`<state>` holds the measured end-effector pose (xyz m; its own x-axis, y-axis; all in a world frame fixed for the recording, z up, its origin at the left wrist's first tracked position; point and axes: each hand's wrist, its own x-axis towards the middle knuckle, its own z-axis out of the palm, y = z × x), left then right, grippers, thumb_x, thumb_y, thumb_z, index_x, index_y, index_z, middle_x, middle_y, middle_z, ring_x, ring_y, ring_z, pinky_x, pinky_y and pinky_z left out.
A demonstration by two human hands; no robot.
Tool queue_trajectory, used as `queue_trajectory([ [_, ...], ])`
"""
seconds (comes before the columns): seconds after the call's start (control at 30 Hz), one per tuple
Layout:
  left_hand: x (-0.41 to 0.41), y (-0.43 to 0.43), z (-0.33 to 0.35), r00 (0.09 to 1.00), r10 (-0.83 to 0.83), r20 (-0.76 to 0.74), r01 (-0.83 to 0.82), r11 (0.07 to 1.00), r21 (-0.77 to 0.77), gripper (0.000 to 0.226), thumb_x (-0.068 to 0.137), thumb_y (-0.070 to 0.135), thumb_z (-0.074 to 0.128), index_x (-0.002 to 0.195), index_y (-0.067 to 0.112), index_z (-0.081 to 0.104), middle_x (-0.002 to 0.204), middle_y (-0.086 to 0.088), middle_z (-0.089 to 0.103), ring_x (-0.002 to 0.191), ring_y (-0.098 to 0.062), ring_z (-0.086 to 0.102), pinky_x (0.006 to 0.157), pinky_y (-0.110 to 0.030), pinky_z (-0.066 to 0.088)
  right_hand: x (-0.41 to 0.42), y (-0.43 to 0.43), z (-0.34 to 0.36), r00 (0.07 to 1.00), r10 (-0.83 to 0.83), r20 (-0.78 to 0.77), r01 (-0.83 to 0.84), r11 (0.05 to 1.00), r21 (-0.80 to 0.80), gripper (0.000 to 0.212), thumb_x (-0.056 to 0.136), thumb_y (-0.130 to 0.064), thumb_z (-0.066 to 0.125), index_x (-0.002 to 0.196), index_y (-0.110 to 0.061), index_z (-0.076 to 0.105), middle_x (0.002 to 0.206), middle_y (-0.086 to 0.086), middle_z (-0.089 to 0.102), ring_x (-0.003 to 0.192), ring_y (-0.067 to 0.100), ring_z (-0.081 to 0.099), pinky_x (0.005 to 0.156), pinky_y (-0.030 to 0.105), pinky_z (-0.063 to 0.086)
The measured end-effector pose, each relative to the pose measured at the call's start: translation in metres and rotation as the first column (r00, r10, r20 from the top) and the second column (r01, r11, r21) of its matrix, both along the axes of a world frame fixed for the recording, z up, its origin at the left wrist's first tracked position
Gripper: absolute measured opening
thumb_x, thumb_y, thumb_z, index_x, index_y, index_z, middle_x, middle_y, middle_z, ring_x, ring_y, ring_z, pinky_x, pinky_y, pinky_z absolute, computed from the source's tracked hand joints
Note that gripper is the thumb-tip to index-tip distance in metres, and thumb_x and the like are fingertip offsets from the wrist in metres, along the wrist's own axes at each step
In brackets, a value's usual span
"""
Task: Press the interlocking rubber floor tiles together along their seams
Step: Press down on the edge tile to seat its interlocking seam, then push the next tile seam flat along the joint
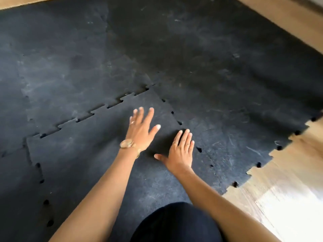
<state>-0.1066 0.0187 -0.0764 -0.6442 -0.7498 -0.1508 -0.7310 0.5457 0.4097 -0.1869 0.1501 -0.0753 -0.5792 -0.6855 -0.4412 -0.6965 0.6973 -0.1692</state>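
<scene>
Black interlocking rubber floor tiles cover most of the floor. The near tile (90, 154) lies under my arms, and its toothed far seam (104, 107) stands partly raised with gaps showing. Its right seam (176, 119) runs diagonally toward me beside the right-hand tile (236, 128). My left hand (142, 130) is blurred, fingers spread, just above or on the near tile close to its far corner. My right hand (181, 151) lies flat, palm down, on the tile next to the right seam. Neither hand holds anything.
Light wooden floor (288, 180) shows at the right past the tiles' toothed edge and along the far edge (279, 14). My dark-clothed knee (176, 224) rests at the bottom centre. More seams with open holes (42, 180) run down the left.
</scene>
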Motion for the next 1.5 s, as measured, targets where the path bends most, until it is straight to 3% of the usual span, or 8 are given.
queue_trajectory([
  [0.13,-0.054,-0.021,-0.003,0.896,-0.376,0.236,0.402,0.913,-0.068,0.072,0.097,0.057,0.035,0.155,0.030,0.002,0.162,-0.011,-0.009,0.148,-0.030,-0.013,0.119,-0.043,-0.005,0.015,0.047,-0.021,0.976,-0.169,-0.137,0.144,0.973,-0.181,0.112,0.076,-0.084,0.006,0.147,0.000,-0.014,0.158,0.022,-0.015,0.147,0.034,-0.013,0.120,0.048,-0.004],
  [0.23,-0.062,-0.037,-0.011,0.801,-0.446,0.400,0.499,0.866,-0.034,0.092,0.082,0.078,0.037,0.153,0.037,-0.006,0.162,-0.008,-0.014,0.148,-0.031,-0.014,0.120,-0.049,-0.003,0.016,0.052,-0.031,0.960,-0.231,-0.159,0.184,0.947,-0.261,0.117,0.074,-0.086,0.013,0.149,0.003,0.005,0.159,0.022,0.005,0.148,0.034,0.004,0.120,0.051,0.005],
  [0.33,-0.056,-0.041,-0.021,0.822,-0.434,0.367,0.481,0.876,-0.042,0.097,0.076,0.085,0.035,0.150,0.044,-0.011,0.161,-0.002,-0.018,0.148,-0.030,-0.013,0.119,-0.053,0.000,0.011,0.043,-0.032,0.967,-0.196,-0.162,0.149,0.953,-0.262,0.118,0.072,-0.088,0.021,0.150,0.000,0.013,0.160,0.016,0.011,0.148,0.035,0.010,0.118,0.054,0.005],
  [0.6,-0.051,-0.035,-0.023,0.837,-0.417,0.355,0.474,0.876,-0.088,0.088,0.083,0.079,0.029,0.152,0.039,-0.009,0.162,-0.003,-0.014,0.149,-0.033,-0.006,0.119,-0.052,0.008,-0.008,0.015,-0.021,0.995,-0.081,-0.063,0.070,0.985,-0.160,0.142,0.051,-0.099,0.028,0.148,-0.010,-0.022,0.155,0.005,-0.028,0.147,0.029,-0.018,0.118,0.045,-0.014],
  [0.8,-0.085,-0.031,-0.011,0.750,-0.348,0.562,0.514,0.841,-0.167,0.109,0.072,0.078,0.053,0.154,0.028,0.000,0.158,-0.020,0.007,0.142,-0.047,0.020,0.103,-0.053,0.038,-0.015,0.014,-0.022,0.998,-0.060,0.009,0.061,0.984,-0.166,0.146,0.050,-0.095,0.045,0.147,-0.012,-0.025,0.150,0.002,-0.037,0.147,0.030,-0.018,0.116,0.041,-0.015],
  [1.07,-0.084,-0.052,-0.015,0.755,-0.410,0.512,0.523,0.848,-0.092,0.110,0.070,0.084,0.046,0.149,0.040,-0.017,0.161,-0.008,-0.015,0.148,-0.035,-0.003,0.106,-0.054,0.036,-0.020,-0.011,-0.007,0.991,-0.078,0.110,0.082,0.996,-0.039,0.154,0.048,-0.070,0.079,0.149,-0.009,-0.020,0.157,0.008,-0.029,0.141,0.044,-0.025,0.116,0.049,-0.013],
  [1.33,-0.092,-0.054,0.001,0.923,-0.084,0.376,0.100,0.995,-0.023,0.106,0.078,0.073,0.053,0.154,0.014,0.008,0.163,-0.002,0.003,0.149,-0.028,0.004,0.099,-0.048,0.043,-0.016,-0.020,0.009,0.992,-0.071,0.105,0.063,0.995,0.082,0.152,0.055,-0.062,0.082,0.145,-0.002,-0.025,0.156,0.013,-0.031,0.137,0.050,-0.028,0.117,0.054,-0.010],
  [1.5,-0.090,-0.056,0.000,0.926,-0.081,0.370,0.110,0.992,-0.059,0.098,0.077,0.079,0.047,0.152,0.023,0.020,0.161,-0.003,0.009,0.148,-0.028,0.012,0.097,-0.047,0.043,-0.016,-0.017,0.006,0.990,-0.086,0.113,0.083,0.996,0.036,0.153,0.053,-0.061,0.083,0.146,-0.004,-0.025,0.156,0.010,-0.031,0.138,0.047,-0.029,0.118,0.051,-0.010],
])
